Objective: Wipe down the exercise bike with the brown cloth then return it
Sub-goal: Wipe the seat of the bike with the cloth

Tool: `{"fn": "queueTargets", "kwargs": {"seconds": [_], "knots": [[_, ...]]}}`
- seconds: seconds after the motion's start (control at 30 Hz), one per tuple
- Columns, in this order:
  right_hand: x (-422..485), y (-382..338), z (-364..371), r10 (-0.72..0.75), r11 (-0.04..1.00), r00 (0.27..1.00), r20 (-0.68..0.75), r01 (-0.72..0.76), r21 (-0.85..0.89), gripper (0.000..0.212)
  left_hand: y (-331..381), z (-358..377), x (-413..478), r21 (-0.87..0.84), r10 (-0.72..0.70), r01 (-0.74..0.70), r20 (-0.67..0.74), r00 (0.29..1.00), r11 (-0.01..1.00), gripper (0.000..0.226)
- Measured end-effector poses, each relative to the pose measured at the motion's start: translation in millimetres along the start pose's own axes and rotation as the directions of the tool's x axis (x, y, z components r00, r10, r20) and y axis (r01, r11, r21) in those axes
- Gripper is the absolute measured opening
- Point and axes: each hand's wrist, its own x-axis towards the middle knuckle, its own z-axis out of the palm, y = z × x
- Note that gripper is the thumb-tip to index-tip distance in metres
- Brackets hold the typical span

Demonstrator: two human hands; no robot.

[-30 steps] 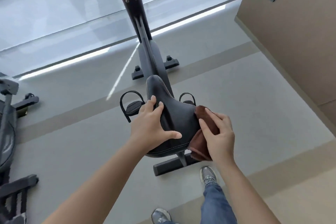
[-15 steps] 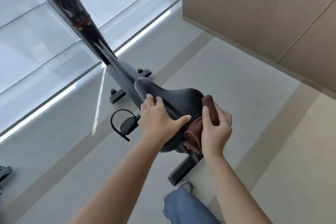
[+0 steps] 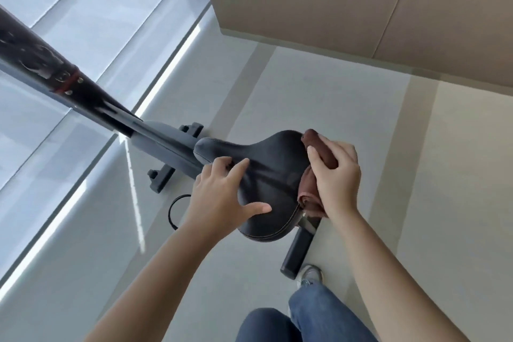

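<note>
The exercise bike's black saddle (image 3: 273, 172) fills the middle of the view, its nose pointing left toward the dark frame post (image 3: 83, 94). My left hand (image 3: 222, 197) rests on the saddle's near left side, fingers spread over its top. My right hand (image 3: 336, 175) grips the bunched brown cloth (image 3: 308, 191) and presses it against the saddle's right edge. Part of the cloth hangs below the hand, the rest is hidden under my fingers.
The bike's rear foot bar (image 3: 298, 251) and front foot bar (image 3: 163, 175) sit on the pale floor. A pedal strap (image 3: 175, 208) shows under my left wrist. A tan wall (image 3: 347, 8) rises at the back right, windows (image 3: 69, 22) at the left. My shoe (image 3: 311, 276) stands by the rear bar.
The view has swung round the bike, so the saddle now lies sideways. My right hand slid the cloth further along the saddle's right edge; the left hand kept its hold.
</note>
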Motion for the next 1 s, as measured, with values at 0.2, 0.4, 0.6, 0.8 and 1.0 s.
{"fn": "queueTargets", "kwargs": {"seconds": [0.2, 0.4, 0.6, 0.8, 1.0], "knots": [[-9.0, -3.5, -3.4, 0.031, 0.999, 1.000, -0.007, -0.031, 0.015, 0.028, -13.2, -5.2, 23.2, 0.121, 0.292, -0.303, 0.097, 0.951, 0.945, 0.094], [-80.4, -0.6, 12.2, -0.188, 0.963, 0.966, -0.176, 0.146, -0.224, 0.032, -29.4, -9.4, 37.6, 0.068, 0.457, -0.465, 0.103, 0.883, 0.883, 0.094], [-61.2, -26.9, 23.4, -0.119, 0.928, 0.970, -0.211, 0.033, -0.371, 0.030, -33.8, -8.7, 48.0, 0.067, 0.656, -0.676, 0.188, 0.731, 0.734, 0.095], [-135.2, -20.0, 54.8, -0.146, 0.943, 0.880, -0.452, -0.015, -0.333, 0.031, -52.6, -9.4, 59.3, 0.130, 0.774, -0.809, 0.239, 0.586, 0.573, 0.108], [-104.2, -19.2, 47.6, 0.056, 0.986, 0.818, -0.572, -0.137, -0.098, 0.028, -50.5, -3.4, 61.4, 0.106, 0.782, -0.799, 0.164, 0.601, 0.592, 0.106]]}}
